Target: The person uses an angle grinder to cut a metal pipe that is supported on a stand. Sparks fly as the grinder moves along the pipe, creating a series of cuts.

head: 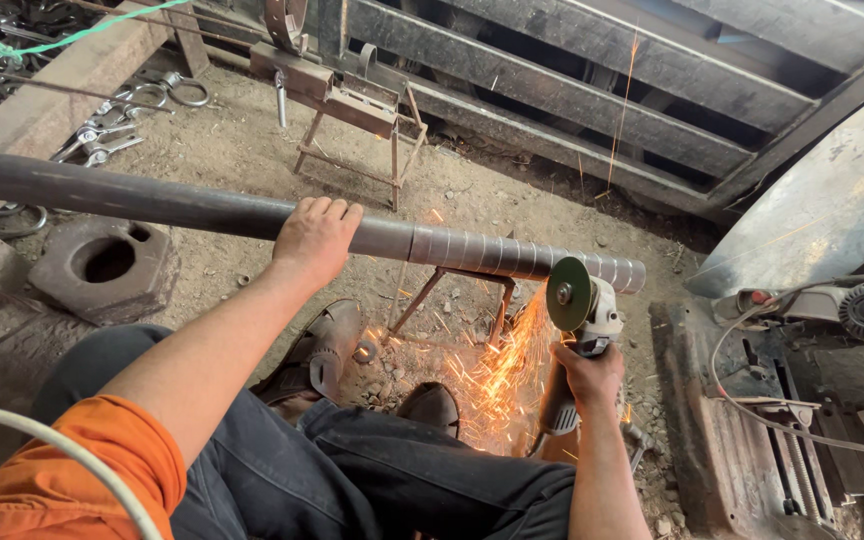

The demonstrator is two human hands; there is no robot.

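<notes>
Right hand (590,372) wrapped tight round the body of a small angle grinder (580,330), grip pressed shut on it, green disc (568,293) tipped up against the underside of the long steel pipe (202,210) near its far end. Left hand (317,235) draped over the top of the pipe, fingers curled down on it, probably pinning it so nothing rolls under the disc. Pipe lying across a low metal stand (457,290), over the knees, ringed with evenly spaced marks toward the end. Sparks (497,375) thrown down and back toward the sandalled feet (322,350). Dirt floor (252,150) all around, second stand (357,125) further off, heavy block with a hole (107,265) to the left.
</notes>
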